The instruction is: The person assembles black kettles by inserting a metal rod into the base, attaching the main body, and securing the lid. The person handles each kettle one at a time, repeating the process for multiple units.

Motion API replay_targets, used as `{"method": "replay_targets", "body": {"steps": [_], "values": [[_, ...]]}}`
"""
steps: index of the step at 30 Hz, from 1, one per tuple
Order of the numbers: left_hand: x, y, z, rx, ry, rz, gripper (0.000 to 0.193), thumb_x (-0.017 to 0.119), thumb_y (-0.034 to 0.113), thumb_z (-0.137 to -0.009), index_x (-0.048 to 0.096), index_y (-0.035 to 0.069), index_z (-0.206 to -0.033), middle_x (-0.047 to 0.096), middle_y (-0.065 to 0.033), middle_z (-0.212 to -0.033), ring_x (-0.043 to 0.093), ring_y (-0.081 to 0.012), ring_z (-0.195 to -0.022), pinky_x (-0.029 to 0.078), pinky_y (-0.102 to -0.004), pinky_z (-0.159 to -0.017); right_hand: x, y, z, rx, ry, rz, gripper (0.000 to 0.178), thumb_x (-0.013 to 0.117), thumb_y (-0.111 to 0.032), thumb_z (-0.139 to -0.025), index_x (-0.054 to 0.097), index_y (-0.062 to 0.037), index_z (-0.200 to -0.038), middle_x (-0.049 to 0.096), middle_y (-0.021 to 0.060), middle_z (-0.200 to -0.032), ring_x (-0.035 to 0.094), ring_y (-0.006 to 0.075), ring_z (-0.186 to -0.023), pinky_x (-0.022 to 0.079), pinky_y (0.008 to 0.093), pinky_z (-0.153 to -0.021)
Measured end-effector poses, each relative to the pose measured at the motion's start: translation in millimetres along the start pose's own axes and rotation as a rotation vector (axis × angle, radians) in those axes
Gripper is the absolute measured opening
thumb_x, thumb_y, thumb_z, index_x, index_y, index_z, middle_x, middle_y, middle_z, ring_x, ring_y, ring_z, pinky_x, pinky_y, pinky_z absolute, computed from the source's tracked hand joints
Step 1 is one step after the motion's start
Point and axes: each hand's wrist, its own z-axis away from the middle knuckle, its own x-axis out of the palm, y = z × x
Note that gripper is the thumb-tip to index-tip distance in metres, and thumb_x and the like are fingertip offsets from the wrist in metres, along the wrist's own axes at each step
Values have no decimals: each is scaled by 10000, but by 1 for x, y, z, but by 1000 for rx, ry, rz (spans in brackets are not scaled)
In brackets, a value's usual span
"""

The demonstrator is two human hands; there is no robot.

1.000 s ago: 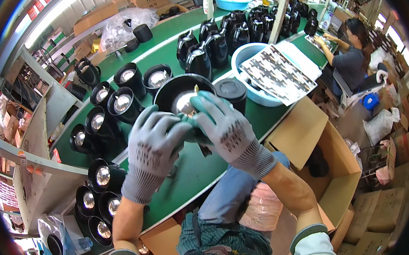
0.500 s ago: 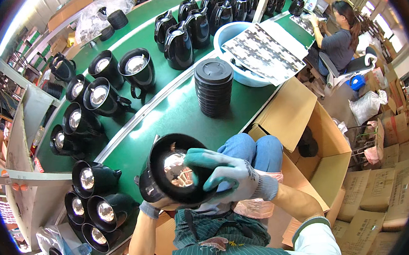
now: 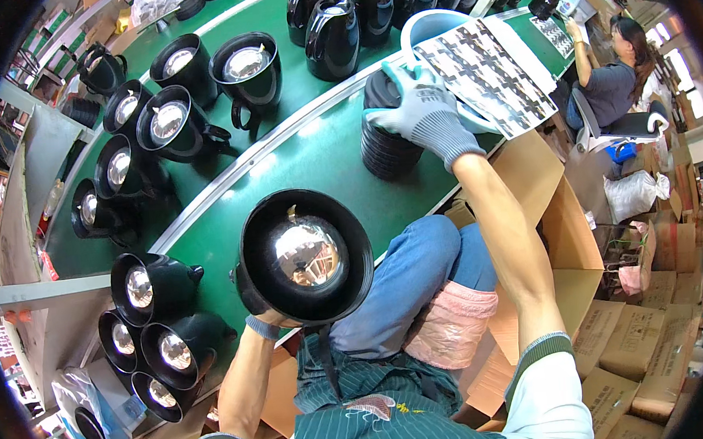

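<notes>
Head camera: worn on the person's head, left of a side-by-side pair, facing down and forward
Apron [image 3: 383,433]: nearest, at the lower edge
Green bench [image 3: 307,169]: middle distance, seen from above
Co-worker [image 3: 612,79]: far, upper right
Fisheye rim: bends straight edges

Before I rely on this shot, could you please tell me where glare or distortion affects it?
Head view: fisheye distortion bows the green table, and the corners fall to black; head view: pale glare streaks the tabletop, and bright reflections break up the silvery liner of the black jug; head view: small highlights dot the glossy black pitchers.
</notes>
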Motion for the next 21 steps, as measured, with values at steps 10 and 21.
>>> {"method": "replay_targets", "body": {"steps": [10,21], "values": [[24,12,-10,-94,-234,29,694,690,245,-953,415,95,-1572,493,-134,-1564,490,-269,-1413,371,-455,-1218,-10,-19,166,-770,144,-808,1103,890,-693,-629,554,-97,-1494,333,300,-1572,399,470,-1419,352,539,-1165],[73,51,3,115,-806,-953,950,887,306,-820,376,160,-1608,428,-129,-1616,411,-306,-1487,276,-497,-1274,-14,-2,233,-834,315,-763,1056,898,-716,-507,619,-274,-1425,327,281,-1568,369,508,-1399,330,592,-1150]]}}
